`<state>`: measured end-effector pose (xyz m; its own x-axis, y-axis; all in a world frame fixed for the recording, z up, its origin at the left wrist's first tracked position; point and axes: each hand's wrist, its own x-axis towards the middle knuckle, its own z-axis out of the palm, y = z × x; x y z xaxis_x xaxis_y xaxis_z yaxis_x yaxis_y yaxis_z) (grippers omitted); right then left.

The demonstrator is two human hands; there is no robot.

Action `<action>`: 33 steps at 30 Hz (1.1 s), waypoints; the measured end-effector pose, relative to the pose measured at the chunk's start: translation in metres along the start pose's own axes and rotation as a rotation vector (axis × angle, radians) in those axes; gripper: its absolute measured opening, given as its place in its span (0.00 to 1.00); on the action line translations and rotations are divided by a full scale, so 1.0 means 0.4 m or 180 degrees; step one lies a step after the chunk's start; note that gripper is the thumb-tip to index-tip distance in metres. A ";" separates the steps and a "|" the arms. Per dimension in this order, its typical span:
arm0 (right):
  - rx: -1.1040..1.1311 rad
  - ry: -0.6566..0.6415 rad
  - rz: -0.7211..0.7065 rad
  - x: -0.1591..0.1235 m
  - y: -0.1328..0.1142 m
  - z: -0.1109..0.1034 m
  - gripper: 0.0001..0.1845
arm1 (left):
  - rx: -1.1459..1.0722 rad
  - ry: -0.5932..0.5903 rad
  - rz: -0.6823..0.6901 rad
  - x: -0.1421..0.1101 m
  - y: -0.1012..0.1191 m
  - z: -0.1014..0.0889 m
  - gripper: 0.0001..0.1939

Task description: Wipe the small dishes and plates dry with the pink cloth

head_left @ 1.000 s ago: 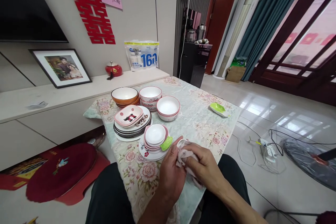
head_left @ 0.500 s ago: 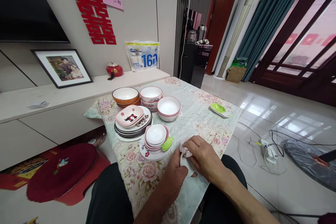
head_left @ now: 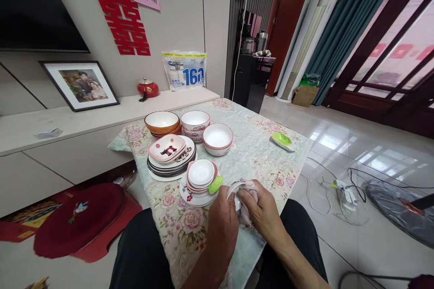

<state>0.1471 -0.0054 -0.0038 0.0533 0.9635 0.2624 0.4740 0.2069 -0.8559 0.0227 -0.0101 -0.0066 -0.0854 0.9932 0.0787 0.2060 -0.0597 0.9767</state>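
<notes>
One white dish (head_left: 233, 187), one pale cloth (head_left: 245, 220)
My left fingers (head_left: 223, 195) clamp the dish; my right fingers (head_left: 247, 199) clutch the cloth.

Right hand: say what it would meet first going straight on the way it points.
Most likely the dish, held by the left hand just ahead of the right hand and its cloth; exact depth is unclear.

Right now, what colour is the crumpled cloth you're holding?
The crumpled cloth is pale pink, best in head view.
</notes>
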 end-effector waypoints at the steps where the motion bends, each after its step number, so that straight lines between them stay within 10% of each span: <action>1: 0.0110 -0.0016 0.0098 -0.005 0.006 0.005 0.12 | 0.0058 0.0040 0.0049 -0.001 -0.002 0.001 0.08; 11: -0.1347 0.0005 -0.1466 0.031 -0.012 -0.054 0.10 | 0.0902 -0.0391 0.0805 0.024 0.003 -0.025 0.08; 20: 0.0311 0.0135 0.0103 0.014 -0.001 0.016 0.13 | 0.0537 0.0193 0.0483 0.012 0.018 0.002 0.10; 27: -0.0949 -0.0017 -0.1022 0.030 0.015 -0.022 0.11 | 0.0725 -0.0744 0.0386 0.025 -0.002 -0.020 0.11; 33: -0.0031 0.0129 -0.0354 0.019 -0.004 0.013 0.12 | 0.0492 0.0196 0.0808 0.017 0.011 0.007 0.12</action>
<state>0.1424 0.0024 -0.0028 0.0354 0.9269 0.3735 0.4875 0.3103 -0.8161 0.0259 -0.0033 -0.0026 -0.0701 0.9403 0.3331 0.3739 -0.2848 0.8827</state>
